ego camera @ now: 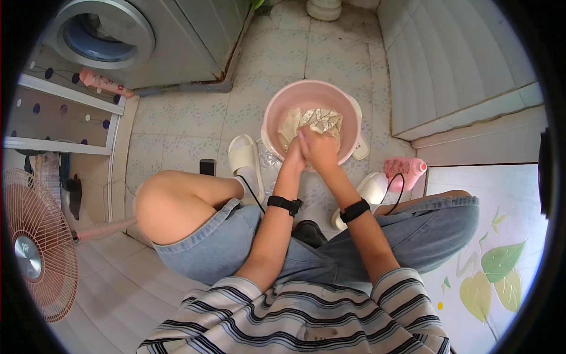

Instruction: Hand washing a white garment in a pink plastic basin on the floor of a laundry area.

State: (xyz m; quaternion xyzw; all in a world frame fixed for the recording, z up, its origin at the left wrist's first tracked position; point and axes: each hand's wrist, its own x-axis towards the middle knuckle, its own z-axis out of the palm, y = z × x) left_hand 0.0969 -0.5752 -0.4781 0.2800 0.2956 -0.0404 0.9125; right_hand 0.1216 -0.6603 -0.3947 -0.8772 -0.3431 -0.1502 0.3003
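Observation:
Inside a round pink basin (307, 88) on the tiled floor lies a bunched, wet-looking cream cloth (290, 121), part of it a light fabric with a dark printed pattern (322, 118). My left hand (296, 152) and my right hand (321, 147) press against each other over the near side of the basin, touching the cloth. The right hand's fingers are curled. Whether fabric is caught between the palms is hidden. Both wrists wear black straps.
A pink bottle (404, 172) stands right of the basin, by the wall. Near my left slipper (246, 159) is a small black object (207, 167). A pink fan (42, 248) is at left, a washing machine (177, 48) at upper left. A white slipper (373, 188) shows at right.

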